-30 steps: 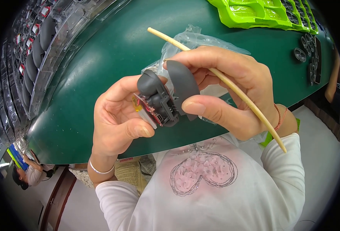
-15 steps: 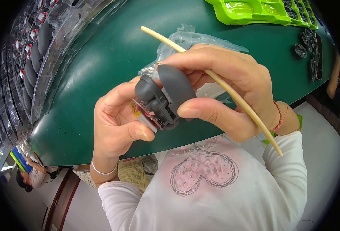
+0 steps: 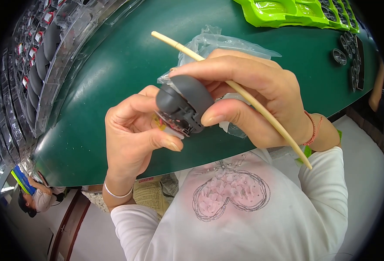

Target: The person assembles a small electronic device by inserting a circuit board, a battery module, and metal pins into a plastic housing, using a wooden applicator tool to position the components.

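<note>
Green bench [image 3: 87,143] w/ a smooth, slightly glossy top, pale floor past its near edge. Held up over it, close to that near edge: dark-grey rounded plastic body [image 3: 167,100] w/ red-and-yellow circuit parts [image 3: 160,123] on its L side, plus a curved dark-grey plastic shell [image 3: 194,93] against its R side. Narrow gap shows b/w the two; can't tell if they're fully seated.

L hand [image 3: 129,126] has the body, grip narrow, thumb low by the circuit parts, fingers behind. R hand [image 3: 270,82] has the shell pinched b/w thumb and index finger; same hand also carries a long pale wooden stick [image 3: 263,108], slanting across the palm, upper tip out past the fingers, lower end by the R sleeve.

Crumpled clear plastic bag [image 3: 239,45] on bench just behind the hands. Bright lime-green moulded tray [image 3: 287,22] toward bench's far R corner; small clear round cup-like pieces [image 3: 339,56] nr the R edge, beside a dark flat strip [image 3: 360,65]. Along bench's L edge, clear plastic trays [image 3: 53,87] w/ dark-grey curved pieces [image 3: 50,41]. Past the lower-L corner, another person [image 3: 39,200]; beyond the R edge, someone's arm [image 3: 375,87].
</note>
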A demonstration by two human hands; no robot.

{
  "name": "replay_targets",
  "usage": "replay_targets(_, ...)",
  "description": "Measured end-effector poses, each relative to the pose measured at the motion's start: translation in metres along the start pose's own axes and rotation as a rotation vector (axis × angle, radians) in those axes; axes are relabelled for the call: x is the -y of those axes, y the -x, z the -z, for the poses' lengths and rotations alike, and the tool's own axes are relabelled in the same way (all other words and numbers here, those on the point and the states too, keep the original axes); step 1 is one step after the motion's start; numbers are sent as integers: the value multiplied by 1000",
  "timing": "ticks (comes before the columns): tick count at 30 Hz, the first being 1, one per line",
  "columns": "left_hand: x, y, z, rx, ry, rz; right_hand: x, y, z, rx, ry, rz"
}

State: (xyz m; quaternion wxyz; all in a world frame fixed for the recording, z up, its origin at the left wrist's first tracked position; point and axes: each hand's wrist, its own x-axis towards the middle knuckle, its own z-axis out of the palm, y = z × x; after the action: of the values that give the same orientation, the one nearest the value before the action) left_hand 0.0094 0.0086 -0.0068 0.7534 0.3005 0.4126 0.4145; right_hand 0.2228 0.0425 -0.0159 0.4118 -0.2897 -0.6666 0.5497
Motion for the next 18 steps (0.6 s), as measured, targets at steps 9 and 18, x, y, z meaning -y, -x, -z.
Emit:
replay_targets(9, -4, 1, -14, -78, -259, -173, 8, -2, 1, 127, -7, -117)
replay_targets(18, -7, 4, -11, 139, -984, -619, 16, 2, -4, 80, -117, -243)
